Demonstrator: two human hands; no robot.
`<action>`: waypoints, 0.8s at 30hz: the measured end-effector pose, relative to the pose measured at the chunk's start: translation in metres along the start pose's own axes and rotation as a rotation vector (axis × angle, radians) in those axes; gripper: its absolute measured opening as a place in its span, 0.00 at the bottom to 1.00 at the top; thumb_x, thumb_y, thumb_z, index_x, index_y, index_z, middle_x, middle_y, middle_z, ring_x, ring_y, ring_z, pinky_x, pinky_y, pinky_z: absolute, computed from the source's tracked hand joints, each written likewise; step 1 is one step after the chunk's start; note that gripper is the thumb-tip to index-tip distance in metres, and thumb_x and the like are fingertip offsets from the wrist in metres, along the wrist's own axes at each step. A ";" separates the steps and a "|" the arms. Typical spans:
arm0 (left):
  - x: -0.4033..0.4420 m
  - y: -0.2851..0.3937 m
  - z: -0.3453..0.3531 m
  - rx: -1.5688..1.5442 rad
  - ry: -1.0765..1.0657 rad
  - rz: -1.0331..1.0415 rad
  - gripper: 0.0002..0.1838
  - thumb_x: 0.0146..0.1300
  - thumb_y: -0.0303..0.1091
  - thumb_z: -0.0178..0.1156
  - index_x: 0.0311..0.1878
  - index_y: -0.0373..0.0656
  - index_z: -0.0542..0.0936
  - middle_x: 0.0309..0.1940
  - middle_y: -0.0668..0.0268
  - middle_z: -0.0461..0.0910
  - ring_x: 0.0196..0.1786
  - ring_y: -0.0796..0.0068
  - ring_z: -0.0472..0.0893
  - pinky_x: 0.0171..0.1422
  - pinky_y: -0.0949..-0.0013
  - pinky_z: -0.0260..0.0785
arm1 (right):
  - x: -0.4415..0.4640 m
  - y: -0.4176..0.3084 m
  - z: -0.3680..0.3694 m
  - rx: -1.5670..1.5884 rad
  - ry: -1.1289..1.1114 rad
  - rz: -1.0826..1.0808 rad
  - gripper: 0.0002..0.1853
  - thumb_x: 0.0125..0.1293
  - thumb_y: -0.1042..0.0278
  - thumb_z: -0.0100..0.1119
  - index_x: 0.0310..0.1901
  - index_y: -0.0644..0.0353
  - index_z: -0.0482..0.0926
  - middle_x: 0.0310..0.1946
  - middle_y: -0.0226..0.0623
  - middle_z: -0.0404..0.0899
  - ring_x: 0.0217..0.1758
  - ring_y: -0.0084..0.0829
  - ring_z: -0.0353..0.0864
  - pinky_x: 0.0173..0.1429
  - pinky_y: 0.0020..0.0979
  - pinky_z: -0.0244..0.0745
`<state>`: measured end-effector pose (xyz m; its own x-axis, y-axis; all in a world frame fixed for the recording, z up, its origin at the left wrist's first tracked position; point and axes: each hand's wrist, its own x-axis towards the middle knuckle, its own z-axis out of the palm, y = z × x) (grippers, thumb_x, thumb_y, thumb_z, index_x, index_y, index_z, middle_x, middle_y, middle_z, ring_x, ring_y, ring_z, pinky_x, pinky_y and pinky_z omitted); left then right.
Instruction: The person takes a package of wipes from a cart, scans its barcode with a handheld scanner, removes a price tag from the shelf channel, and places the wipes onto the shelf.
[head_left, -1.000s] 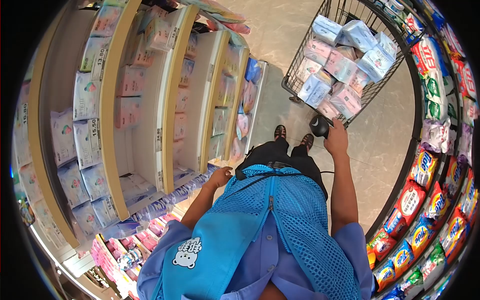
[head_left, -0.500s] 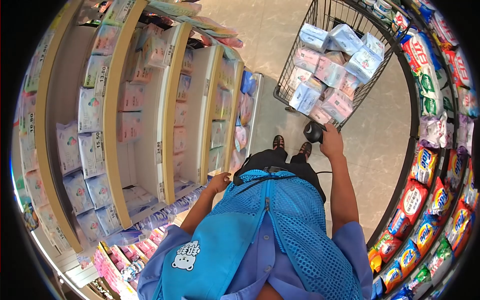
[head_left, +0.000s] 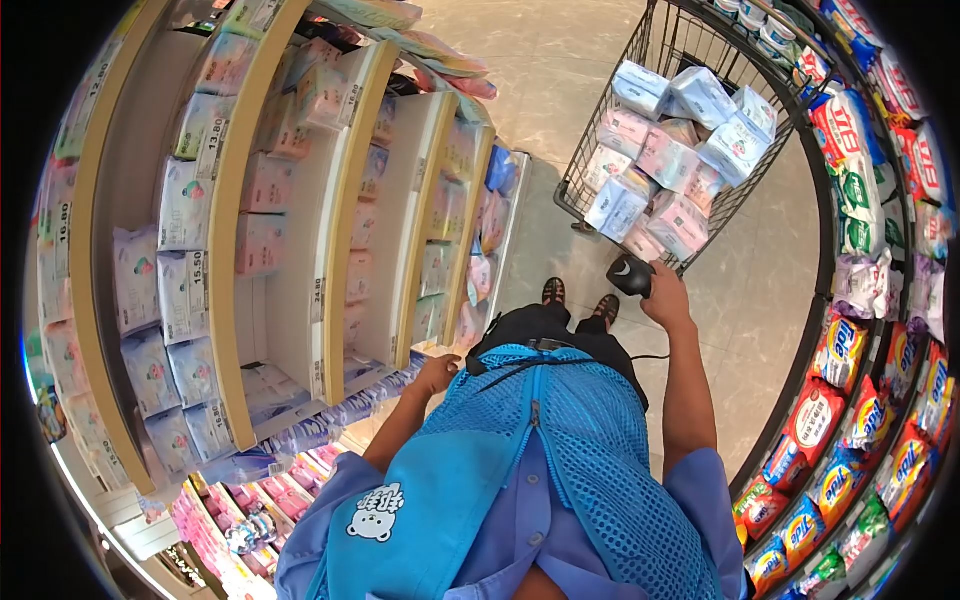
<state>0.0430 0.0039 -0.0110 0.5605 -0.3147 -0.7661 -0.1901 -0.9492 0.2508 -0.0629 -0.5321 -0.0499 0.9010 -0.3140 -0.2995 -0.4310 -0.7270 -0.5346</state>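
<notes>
My right hand (head_left: 665, 297) is closed on a black handheld device (head_left: 631, 275) with a cord, just below the near end of the wire cart. Near my waist on the left, my left hand (head_left: 438, 373) holds nothing that shows; its fingers are loosely bent and a little apart. The black wire cart (head_left: 575, 178) stands ahead. Blue-and-white packs (head_left: 702, 97) and pink packs (head_left: 678, 225) lie piled inside it.
On the left, shelves (head_left: 240, 200) with price labels hold soft packs (head_left: 183, 205). Bags of detergent (head_left: 842, 347) line the curved shelves on the right. Pink packages (head_left: 225, 510) sit at the lower left. Tiled floor (head_left: 540, 60) runs between the shelves.
The view has shifted slightly. My right hand, still on the black device, is a little lower in view than a second ago. My left hand stays beside my waist.
</notes>
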 end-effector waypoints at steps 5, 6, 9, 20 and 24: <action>0.007 -0.013 0.017 -0.076 0.010 0.037 0.25 0.59 0.41 0.63 0.60 0.45 0.79 0.43 0.51 0.85 0.49 0.50 0.83 0.54 0.59 0.75 | -0.001 -0.002 -0.003 -0.006 -0.008 -0.007 0.26 0.44 0.71 0.65 0.50 0.59 0.82 0.63 0.39 0.72 0.65 0.44 0.71 0.67 0.45 0.68; 0.005 -0.008 0.015 -0.101 0.026 0.072 0.25 0.59 0.41 0.64 0.59 0.45 0.79 0.42 0.51 0.85 0.48 0.51 0.84 0.54 0.59 0.75 | 0.000 -0.002 -0.003 -0.035 0.000 -0.009 0.29 0.44 0.71 0.66 0.53 0.60 0.80 0.64 0.40 0.72 0.65 0.45 0.72 0.67 0.44 0.69; 0.001 0.009 0.008 -0.037 0.011 -0.016 0.25 0.58 0.40 0.64 0.59 0.45 0.79 0.42 0.53 0.85 0.47 0.53 0.84 0.53 0.59 0.75 | 0.000 -0.003 -0.002 -0.046 -0.027 -0.009 0.28 0.44 0.71 0.66 0.53 0.60 0.80 0.64 0.40 0.73 0.65 0.45 0.72 0.67 0.43 0.69; 0.005 0.011 0.016 -0.122 0.030 -0.062 0.26 0.58 0.41 0.67 0.59 0.41 0.79 0.40 0.54 0.86 0.46 0.56 0.85 0.52 0.61 0.76 | 0.004 -0.003 0.003 -0.117 -0.033 0.016 0.25 0.46 0.73 0.65 0.51 0.61 0.82 0.63 0.39 0.72 0.64 0.44 0.72 0.66 0.44 0.70; 0.029 0.003 0.004 -0.145 0.064 -0.068 0.26 0.57 0.41 0.67 0.58 0.41 0.79 0.42 0.53 0.86 0.46 0.54 0.85 0.54 0.59 0.76 | 0.008 -0.014 -0.004 -0.138 -0.107 0.037 0.23 0.47 0.73 0.65 0.50 0.61 0.81 0.62 0.41 0.73 0.64 0.46 0.72 0.64 0.44 0.71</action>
<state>0.0555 -0.0077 -0.0354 0.6189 -0.2453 -0.7462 -0.0348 -0.9576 0.2859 -0.0496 -0.5272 -0.0417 0.8710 -0.2808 -0.4032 -0.4462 -0.7956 -0.4098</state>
